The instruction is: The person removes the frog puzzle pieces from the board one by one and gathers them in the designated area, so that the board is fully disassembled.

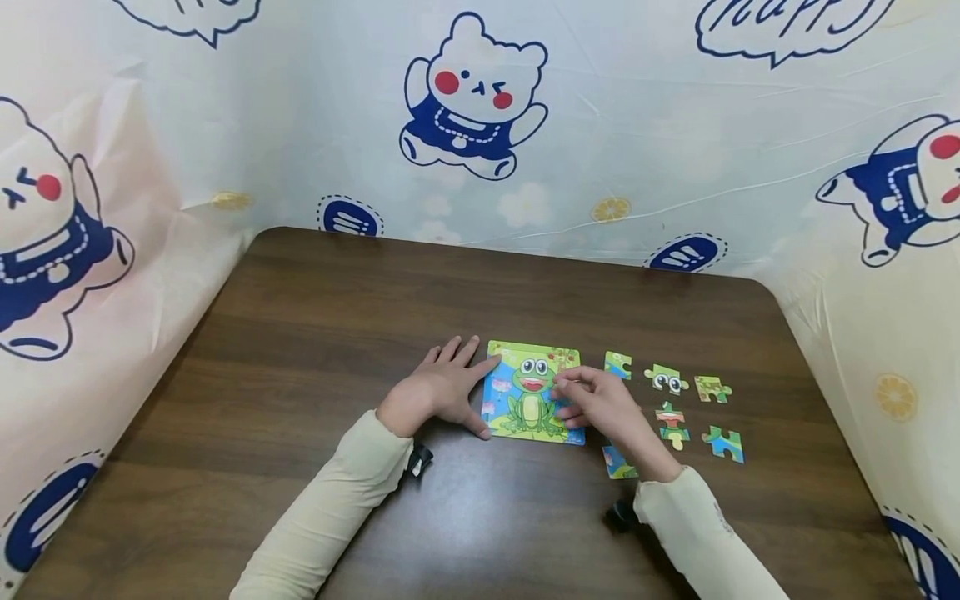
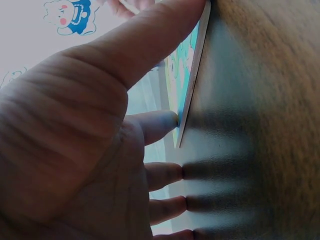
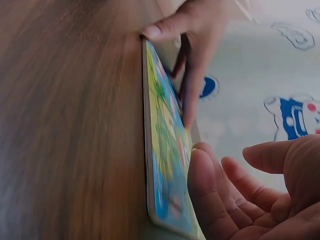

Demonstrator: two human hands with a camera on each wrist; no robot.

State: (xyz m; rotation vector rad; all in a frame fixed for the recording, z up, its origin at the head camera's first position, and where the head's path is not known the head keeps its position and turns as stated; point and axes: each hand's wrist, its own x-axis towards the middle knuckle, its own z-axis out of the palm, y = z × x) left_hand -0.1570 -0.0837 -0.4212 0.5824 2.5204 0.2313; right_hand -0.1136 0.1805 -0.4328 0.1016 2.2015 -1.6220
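Observation:
A square frog puzzle board (image 1: 531,404) lies flat on the table, its green frog on a blue and yellow-green picture. At its left side my left hand (image 1: 442,390) spreads its fingers, with thumb and index fingertip at the board's edge; the other fingers rest on the table in the left wrist view. Over the board's right side hovers my right hand (image 1: 600,404), its fingers loosely bent. In the right wrist view the thumb stands apart from the fingers (image 3: 205,185) and nothing shows between them. Whether those fingertips touch the board I cannot tell.
Several loose jigsaw pieces lie right of the board: one with eyes (image 1: 666,380), one with a red mouth (image 1: 672,427), a corner piece (image 1: 724,444) and a piece (image 1: 619,463) partly behind my right wrist. Printed cloth (image 1: 480,208) surrounds the brown table (image 1: 322,308).

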